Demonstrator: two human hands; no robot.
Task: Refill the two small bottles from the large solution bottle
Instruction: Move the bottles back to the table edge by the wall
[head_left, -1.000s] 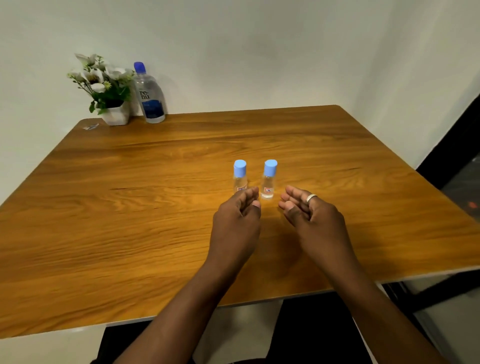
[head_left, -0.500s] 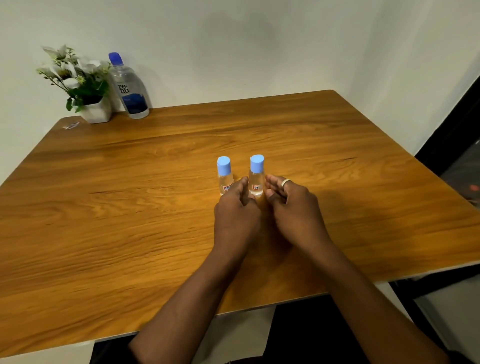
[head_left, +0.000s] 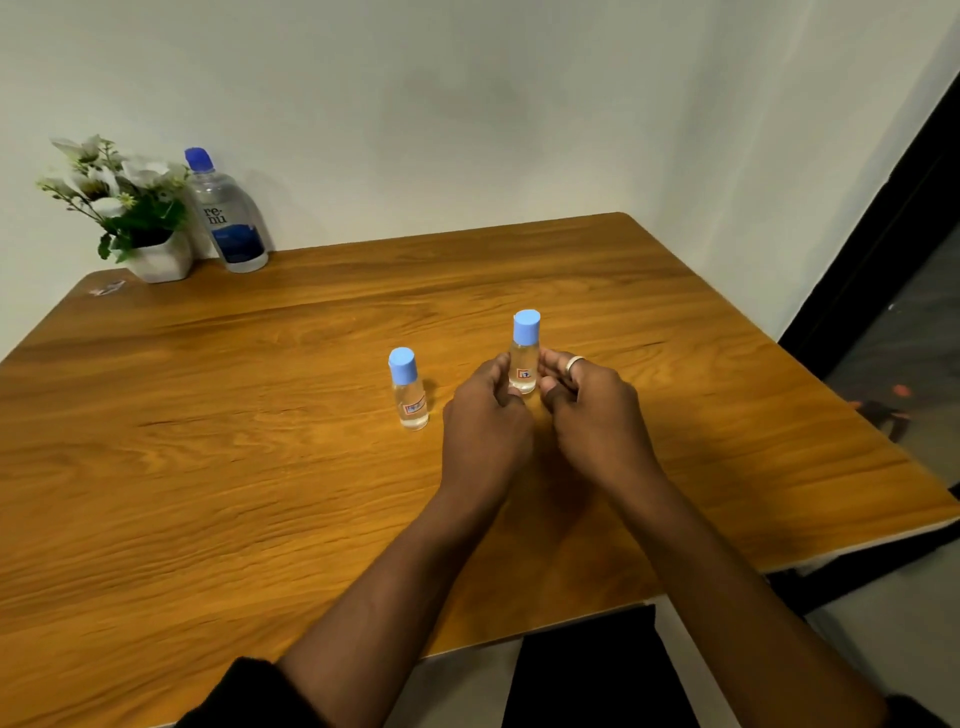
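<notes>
Since half a second ago we've lifted the right small bottle (head_left: 524, 358) mid-table, left hand (head_left: 485, 421) and right hand (head_left: 592, 410) both pinching it. Left small bottle (head_left: 409, 389) stands capped; large bottle (head_left: 226, 213) untouched, far-left corner. Nothing refilled yet.

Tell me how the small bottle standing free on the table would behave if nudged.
The free small bottle would probably tip rather than slide: it stands tall on a narrow base. Once down, its round body would likely roll across the smooth table. It looks clear and little filled, so probably light.
</notes>
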